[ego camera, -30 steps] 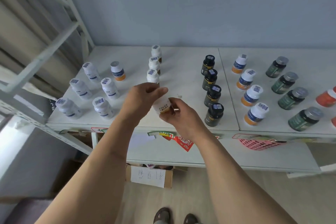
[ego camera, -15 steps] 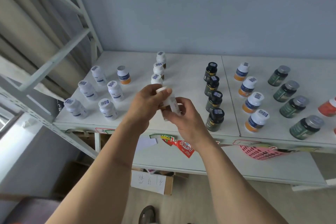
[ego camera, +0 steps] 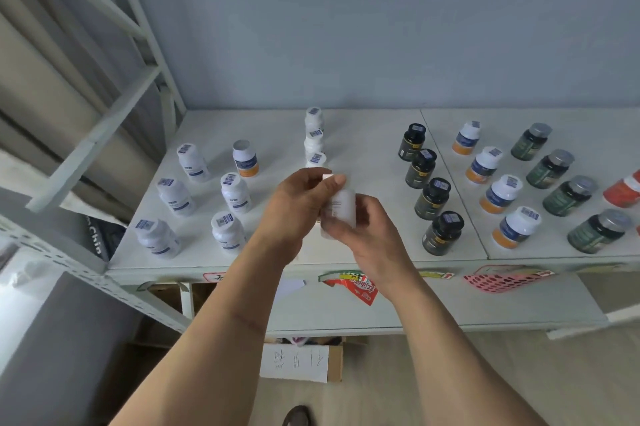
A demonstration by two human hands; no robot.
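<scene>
Head view. Holds a bottle (ego camera: 343, 206), white and blurred, in both hands in the air over the front part of the shelf (ego camera: 363, 135), near mid-frame. Grasps its top with the left hand (ego camera: 294, 207) from 9 o'clock, thumb and fingertips pinched on the cap end. Wraps the right hand (ego camera: 372, 238) round its lower half from 5 o'clock, thumb across the front, fingers curled behind.

On the shelf, at 12 o'clock from the bottle, three white bottles (ego camera: 314, 136) in a file, the nearest just behind the left fingers. At 9 o'clock, a white cluster (ego camera: 235, 192) of upright bottles. At 3 o'clock, four black bottles (ego camera: 433, 197) in a file. Farther that way, blue-and-orange bottles (ego camera: 498, 192), then green bottles (ego camera: 568, 195), then a red bottle (ego camera: 623, 188) at the frame edge. At 4 o'clock, under the shelf edge, a pink basket (ego camera: 502, 282). At 6 o'clock, on the floor, a box (ego camera: 301, 361) with a paper label.
</scene>
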